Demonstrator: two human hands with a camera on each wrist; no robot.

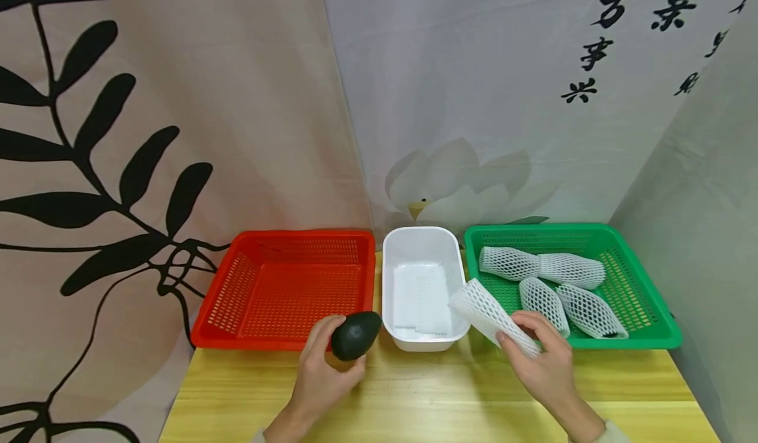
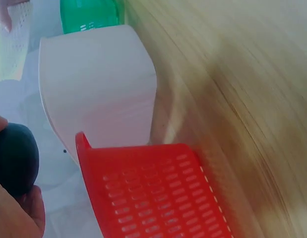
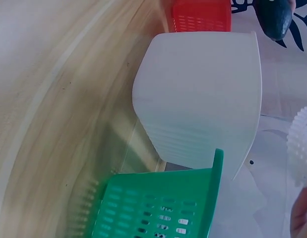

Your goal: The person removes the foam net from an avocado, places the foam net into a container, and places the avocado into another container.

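My left hand (image 1: 322, 374) grips a dark green avocado (image 1: 357, 336) between thumb and fingers, above the table by the red basket's front right corner. In the left wrist view the avocado (image 2: 15, 158) shows at the left edge. A white foam net sleeve (image 1: 488, 311) is pinched in my right hand (image 1: 546, 363), slanting up toward the white bin. The sleeve looks flattish, and its inside is hidden. In the right wrist view only part of the sleeve (image 3: 300, 146) shows at the right edge.
A red perforated basket (image 1: 207, 328) stands on the left of the wooden table (image 1: 414, 397). The white bin (image 1: 423, 345) in the middle has whitish netting on its floor. On the right, a green basket (image 1: 651, 328) holds several foam net sleeves (image 1: 571, 270). A printed cloth hangs behind.
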